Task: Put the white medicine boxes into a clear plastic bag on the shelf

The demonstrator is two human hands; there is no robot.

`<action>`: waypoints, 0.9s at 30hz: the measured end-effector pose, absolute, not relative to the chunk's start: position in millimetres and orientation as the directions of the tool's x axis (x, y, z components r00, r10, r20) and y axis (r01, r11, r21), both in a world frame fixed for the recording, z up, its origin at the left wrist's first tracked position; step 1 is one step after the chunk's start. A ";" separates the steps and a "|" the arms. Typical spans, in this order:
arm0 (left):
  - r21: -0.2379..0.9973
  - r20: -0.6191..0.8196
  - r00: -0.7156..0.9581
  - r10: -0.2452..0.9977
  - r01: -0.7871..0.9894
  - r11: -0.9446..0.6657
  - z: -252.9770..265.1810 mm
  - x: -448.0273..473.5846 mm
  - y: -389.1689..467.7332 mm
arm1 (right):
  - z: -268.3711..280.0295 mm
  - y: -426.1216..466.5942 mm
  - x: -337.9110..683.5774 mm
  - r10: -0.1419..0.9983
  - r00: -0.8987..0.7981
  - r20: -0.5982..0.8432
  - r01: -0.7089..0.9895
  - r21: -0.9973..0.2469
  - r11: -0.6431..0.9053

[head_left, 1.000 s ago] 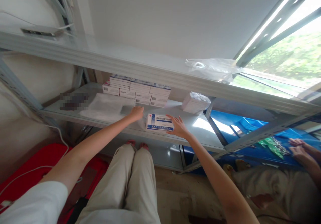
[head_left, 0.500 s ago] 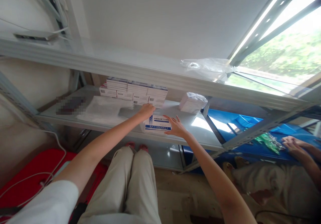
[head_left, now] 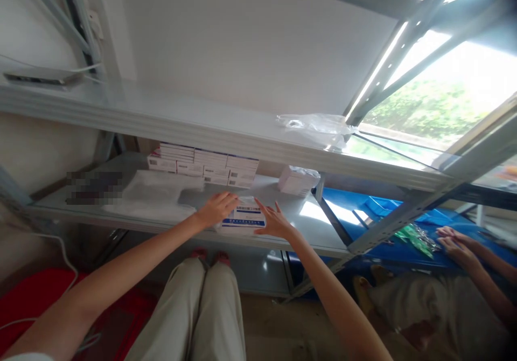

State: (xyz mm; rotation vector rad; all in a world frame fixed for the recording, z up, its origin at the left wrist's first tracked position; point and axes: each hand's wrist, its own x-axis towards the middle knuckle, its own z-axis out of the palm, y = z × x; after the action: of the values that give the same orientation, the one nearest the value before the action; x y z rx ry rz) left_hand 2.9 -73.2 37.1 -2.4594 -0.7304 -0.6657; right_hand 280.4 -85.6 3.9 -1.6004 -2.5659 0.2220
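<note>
A white and blue printed carton [head_left: 244, 222] lies near the front edge of the grey shelf [head_left: 301, 230], with clear plastic film [head_left: 247, 201] along its top. My left hand [head_left: 218, 209] is at the carton's upper left, fingers bent together on the film; its fingertips are partly hidden. Around the carton's right end, my right hand [head_left: 277, 223] has thumb and index finger against the sides, the other fingers raised. A flat stack of translucent plastic bags [head_left: 149, 193] lies to the left of my left hand.
Several stacked white cartons [head_left: 205, 164] stand behind, and a plastic-wrapped bundle [head_left: 299, 180] is at the back right. Above runs an upper shelf beam [head_left: 226, 134] bearing a crumpled clear bag [head_left: 315, 125]. At right, another person's hands [head_left: 456, 242] are near green packets [head_left: 416, 240] on a blue surface.
My left hand has shifted from above the carton to its upper left edge, its fingers lower and flatter. My right hand stays at the right end. The whole view has shifted a little.
</note>
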 end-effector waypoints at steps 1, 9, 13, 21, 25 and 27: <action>-0.322 0.565 0.756 0.330 0.570 -0.756 33.2 -0.1 -77.4 | 2.5 -85.4 280.8 0.906 -0.424 -0.004 0.889 -0.194 0.415; -0.388 0.328 0.912 0.248 0.370 -0.844 22.4 -17.6 -86.1 | -0.9 -100.4 283.7 0.975 -0.189 -0.116 0.956 -0.247 0.157; -0.417 0.298 0.912 0.282 0.390 -0.821 29.9 -31.7 -83.5 | 9.7 -107.0 280.8 0.988 -0.118 -0.103 0.969 -0.228 0.092; -0.494 0.277 0.936 0.216 0.332 -0.803 40.8 -27.3 -107.5 | 0.0 -107.4 274.1 0.989 -0.026 -0.144 0.989 -0.148 0.004; -0.467 0.274 0.950 0.150 0.268 -0.843 36.0 -22.7 -118.0 | -7.2 -106.1 280.1 0.985 -0.019 -0.171 0.986 -0.164 -0.010; -0.451 0.286 0.943 0.168 0.287 -0.845 32.4 -21.5 -120.8 | -8.7 -104.8 282.1 0.985 -0.008 -0.171 0.984 -0.177 -0.023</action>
State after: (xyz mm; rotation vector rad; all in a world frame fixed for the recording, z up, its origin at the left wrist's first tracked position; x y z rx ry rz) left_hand -21.5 -120.8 32.4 -2.5930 -0.3247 -0.3224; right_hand 282.1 -104.8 -8.7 -2.2091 -2.1922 0.3888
